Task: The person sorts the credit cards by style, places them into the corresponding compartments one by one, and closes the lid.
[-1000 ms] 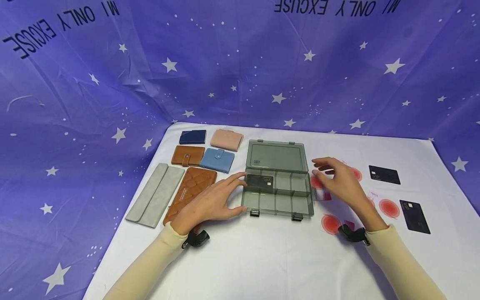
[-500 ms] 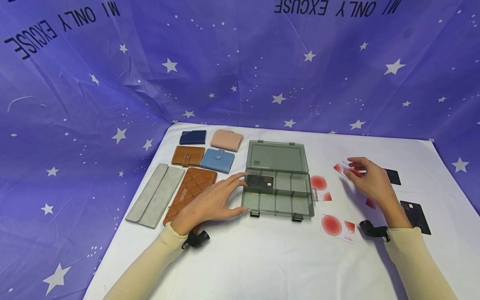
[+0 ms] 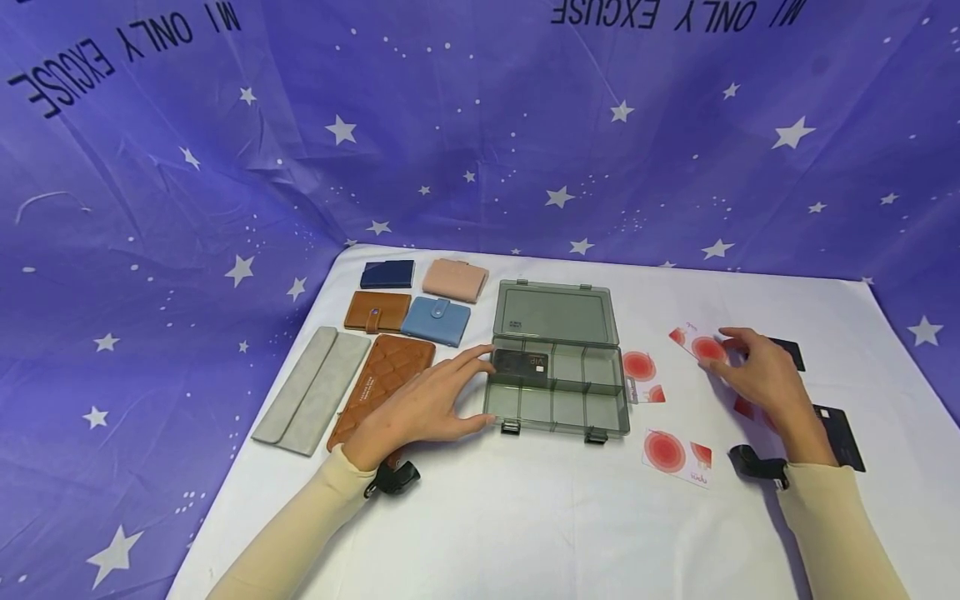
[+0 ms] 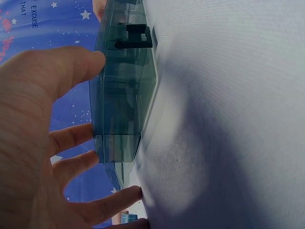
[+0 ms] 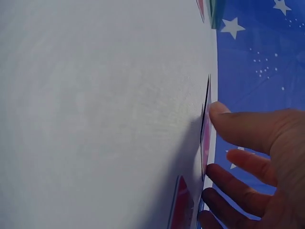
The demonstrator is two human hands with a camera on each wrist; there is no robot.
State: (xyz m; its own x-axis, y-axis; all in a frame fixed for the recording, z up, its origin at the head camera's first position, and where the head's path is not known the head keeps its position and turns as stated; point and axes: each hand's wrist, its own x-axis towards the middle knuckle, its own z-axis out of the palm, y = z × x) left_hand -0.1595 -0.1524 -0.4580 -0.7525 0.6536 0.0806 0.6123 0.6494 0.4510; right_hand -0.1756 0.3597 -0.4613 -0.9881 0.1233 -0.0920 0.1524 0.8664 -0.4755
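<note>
On the white table stands a grey-green transparent compartment box [image 3: 588, 406], its lid laid back. A black VIP card [image 3: 510, 364] sits in its upper left part. My left hand [image 3: 427, 400] rests at the box's left side, thumb and fingertips touching the rim, also seen in the left wrist view. My right hand [image 3: 765, 375] is at the right end of a red-and-white card [image 3: 693, 342] lying on the cloth. In the right wrist view, thumb and fingers are spread by this card [image 5: 206, 143]; whether they press its edges is unclear.
More red-and-white cards [image 3: 665, 451] lie right of the box. Two black cards [image 3: 842, 442] are partly behind my right hand. To the left sit a grey wallet [image 3: 307, 392], a brown quilted wallet [image 3: 393, 362] and several small ones, including a blue one [image 3: 437, 321].
My right hand has moved right from beside the box to the red-and-white card, then slightly further right. That card stays on the table. My left hand stays at the box.
</note>
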